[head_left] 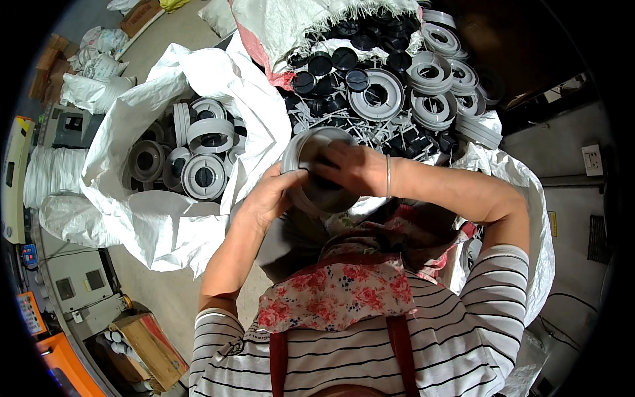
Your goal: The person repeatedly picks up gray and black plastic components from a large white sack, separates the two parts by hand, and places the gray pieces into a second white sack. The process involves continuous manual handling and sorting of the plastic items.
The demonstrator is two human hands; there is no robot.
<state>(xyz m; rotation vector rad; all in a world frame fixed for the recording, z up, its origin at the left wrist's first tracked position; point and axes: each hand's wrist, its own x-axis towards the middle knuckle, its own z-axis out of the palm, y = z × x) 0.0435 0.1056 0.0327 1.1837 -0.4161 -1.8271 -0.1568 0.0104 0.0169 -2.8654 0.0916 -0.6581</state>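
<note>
A round grey plastic housing [305, 192] with a deep, shadowed hollow is held up in front of my lap. My left hand [272, 190] is closed on its left rim, thumb over the edge. Into the hollow reaches my right hand [347, 169], its fingers bent together and partly lost in shadow; what they grip inside is hidden. Just beyond lies a heap of thin grey plastic pins [383, 132] and black round caps [320, 63]. A grey ring with a black centre [376, 96] sits on that heap.
On the left stands an open white woven sack [99, 178] holding several grey rings [203, 176]. Stacked grey rings [433, 109] are at the far right, near a wall socket [592, 160]. A second white sack [536, 231] is beside my right arm. A cardboard box [149, 351] sits lower left.
</note>
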